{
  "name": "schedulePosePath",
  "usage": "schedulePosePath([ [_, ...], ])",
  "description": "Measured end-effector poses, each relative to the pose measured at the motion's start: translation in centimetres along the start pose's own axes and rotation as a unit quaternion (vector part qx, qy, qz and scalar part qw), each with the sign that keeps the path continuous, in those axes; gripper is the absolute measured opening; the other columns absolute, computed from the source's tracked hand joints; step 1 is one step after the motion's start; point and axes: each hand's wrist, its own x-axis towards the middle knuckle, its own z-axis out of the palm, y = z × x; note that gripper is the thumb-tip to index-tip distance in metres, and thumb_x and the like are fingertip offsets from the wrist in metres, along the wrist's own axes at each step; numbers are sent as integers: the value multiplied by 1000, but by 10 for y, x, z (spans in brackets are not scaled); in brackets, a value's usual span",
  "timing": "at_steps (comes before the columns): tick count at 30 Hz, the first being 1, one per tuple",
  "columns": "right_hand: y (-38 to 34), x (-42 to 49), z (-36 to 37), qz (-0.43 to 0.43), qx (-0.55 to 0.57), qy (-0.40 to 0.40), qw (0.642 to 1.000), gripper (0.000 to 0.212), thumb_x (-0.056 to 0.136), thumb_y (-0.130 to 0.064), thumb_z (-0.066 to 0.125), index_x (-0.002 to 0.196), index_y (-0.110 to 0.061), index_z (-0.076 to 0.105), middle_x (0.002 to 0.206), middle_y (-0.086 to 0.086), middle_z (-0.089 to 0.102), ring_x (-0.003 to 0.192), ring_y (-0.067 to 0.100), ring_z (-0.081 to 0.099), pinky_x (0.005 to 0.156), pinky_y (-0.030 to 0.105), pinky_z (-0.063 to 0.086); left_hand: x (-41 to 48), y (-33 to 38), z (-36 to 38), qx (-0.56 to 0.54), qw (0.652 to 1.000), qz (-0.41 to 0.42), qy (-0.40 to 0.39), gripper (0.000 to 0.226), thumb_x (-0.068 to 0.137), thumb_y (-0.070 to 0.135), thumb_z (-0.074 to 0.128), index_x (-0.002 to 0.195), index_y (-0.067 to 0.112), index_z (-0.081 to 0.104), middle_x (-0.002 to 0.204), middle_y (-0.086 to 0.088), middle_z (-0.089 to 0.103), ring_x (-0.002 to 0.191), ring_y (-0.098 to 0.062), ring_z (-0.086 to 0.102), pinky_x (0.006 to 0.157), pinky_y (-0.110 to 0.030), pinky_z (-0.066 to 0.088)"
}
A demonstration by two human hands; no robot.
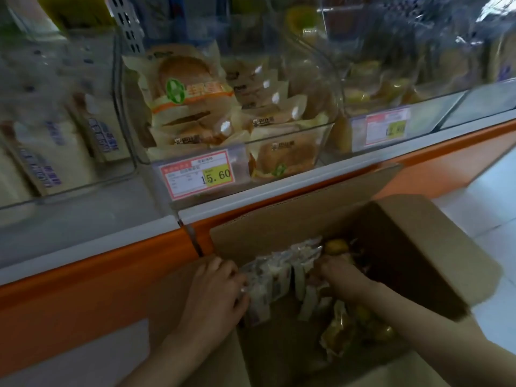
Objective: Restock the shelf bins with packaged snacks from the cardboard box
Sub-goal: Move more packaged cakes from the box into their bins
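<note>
The pale packets (276,277) stand in a row inside the cardboard box (418,247), at 5 o'clock in view. The left hand (215,289) curls its fingers round the row's 9 o'clock end, gripping it. The right hand (337,272) is at the 3 o'clock end with its fingertips buried, so its grip cannot be told.

Risk: a row lifted by end pressure alone may buckle and shed its middle packets.

The yellow packets (346,328) lie loose at 5 o'clock of the row. The clear bin (279,135) at 12 o'clock looks well filled, and the raised flap (307,196) stands between.
</note>
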Motion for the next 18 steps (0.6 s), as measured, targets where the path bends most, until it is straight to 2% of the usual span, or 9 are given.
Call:
schedulePosePath([
  [3, 15, -11, -9, 28, 99, 8, 995, 18, 87, -34, 65, 104, -28, 61, 110, -7, 62, 103, 14, 59, 82, 30, 49, 19, 15, 11, -68, 997, 21, -22, 19, 91, 40, 51, 105, 32, 60, 101, 13, 51, 97, -7, 41, 75, -23, 34],
  [5, 25, -21, -15, 25, 127, 31, 991, 12, 86, -33, 65, 96, -28, 60, 99, -10, 62, 93, 11, 60, 75, 30, 50, 41, 27, 22, -104, 994, 25, -37, 21, 92, 40, 50, 110, 32, 57, 106, 13, 51, 100, -6, 44, 75, -22, 37],
  [8, 34, -33, -24, 13, 155, 53, 986, 12, 85, -35, 67, 91, -30, 59, 90, -16, 58, 84, 6, 56, 72, 30, 49, 80, 44, 45, -135, 988, 8, -71, 32, 92, 36, 55, 124, 28, 54, 116, 9, 55, 108, -12, 51, 84, -27, 44],
  [10, 38, -36, -26, 8, 168, 62, 984, 13, 84, -36, 69, 88, -32, 57, 84, -19, 54, 80, 1, 51, 70, 26, 47, 101, 52, 63, -119, 988, -3, -100, 37, 92, 33, 57, 127, 24, 53, 120, 4, 55, 111, -17, 53, 87, -33, 47],
  [15, 44, -36, -22, 2, 186, 42, 982, 14, 85, -36, 68, 89, -31, 56, 88, -14, 57, 82, 7, 56, 72, 30, 49, 125, 58, 104, -135, 979, -53, -144, 43, 87, 32, 67, 127, 21, 57, 127, 0, 59, 112, -19, 57, 94, -32, 48],
  [18, 50, -35, -16, 1, 198, 39, 979, 15, 85, -35, 69, 92, -28, 59, 93, -12, 58, 87, 9, 57, 74, 30, 49, 131, 62, 114, -137, 976, -75, -151, 32, 81, 32, 73, 110, 23, 66, 109, 2, 65, 101, -17, 61, 87, -34, 52],
])
